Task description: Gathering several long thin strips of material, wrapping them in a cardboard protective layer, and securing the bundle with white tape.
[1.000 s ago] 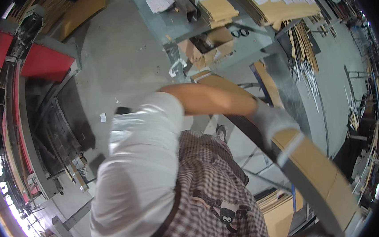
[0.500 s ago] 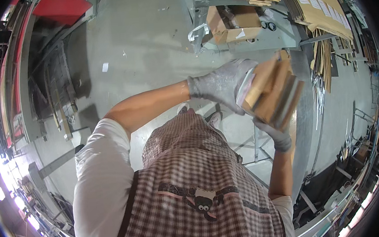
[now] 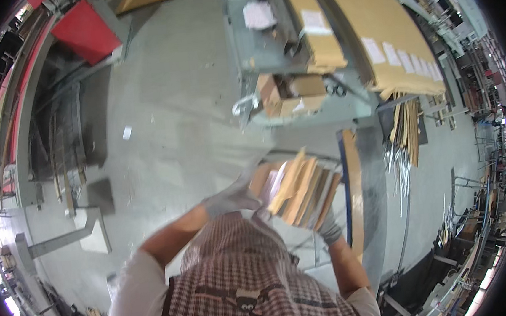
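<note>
The setting is a workshop with a grey concrete floor (image 3: 168, 135), seen from above through a wide lens.

The bundle of cardboard pieces (image 3: 300, 190) sits just right of frame centre, raised in front of the person's chest. It consists of several flat tan and brown sheets stacked on edge and fanned slightly, tilted from lower left to upper right.

The left hand (image 3: 232, 198), in a grey glove, is at 9 o'clock of the bundle and closed against its left side; motion blur hides how far the fingers wrap. The right hand (image 3: 330, 230), also in a grey glove, is at 5 o'clock of the bundle and supports it from below, fingers curled on its lower edge. Both hands have hold of the bundle.

At 6 o'clock of the bundle is the person's checked apron (image 3: 239, 284), worn over a white short-sleeved shirt.

Just beside the bundle at 3 o'clock stands a long narrow board with a blue edge (image 3: 351, 192), running up and down the frame.

At 12 o'clock stands a grey metal workbench (image 3: 244, 46). An open cardboard box (image 3: 289, 93) rests on its lower shelf. Long flat cardboard packages (image 3: 374, 35) lie across the bench top.

At 10 o'clock, well apart, is a red machine cover (image 3: 85, 28). Metal strips (image 3: 399, 164) lie on the floor at 3 o'clock.
</note>
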### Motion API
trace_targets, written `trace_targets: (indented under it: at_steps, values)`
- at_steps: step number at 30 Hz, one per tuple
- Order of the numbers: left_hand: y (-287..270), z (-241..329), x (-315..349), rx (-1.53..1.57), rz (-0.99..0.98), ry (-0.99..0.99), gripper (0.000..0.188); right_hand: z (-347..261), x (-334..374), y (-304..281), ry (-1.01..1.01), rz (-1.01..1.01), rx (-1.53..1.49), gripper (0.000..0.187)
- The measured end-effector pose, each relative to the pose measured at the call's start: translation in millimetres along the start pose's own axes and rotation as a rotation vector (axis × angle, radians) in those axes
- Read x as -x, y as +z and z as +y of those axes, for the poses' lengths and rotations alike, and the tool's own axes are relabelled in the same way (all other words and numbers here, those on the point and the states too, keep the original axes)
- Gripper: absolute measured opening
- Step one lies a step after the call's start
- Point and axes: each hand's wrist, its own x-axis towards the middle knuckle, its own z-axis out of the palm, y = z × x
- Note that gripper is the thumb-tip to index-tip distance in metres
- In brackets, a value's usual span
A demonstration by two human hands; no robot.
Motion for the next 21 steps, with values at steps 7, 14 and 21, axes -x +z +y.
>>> trace_targets:
  at_steps: [7, 14, 21]
  values:
    - [46, 34, 17, 1.355, 0.259, -0.138, 0.062, -115, -45, 70, -0.417, -0.093, 0.178, 0.118]
    - [2, 87, -40, 1.246, 0.604, 0.013, 0.051, -185, -56, -57, -0.078, -0.407, -0.936, 0.083]
    - [26, 132, -191, 0.324, 0.958, 0.212, 0.088, -160, -65, -170, -0.085, -0.286, -0.163, 0.063]
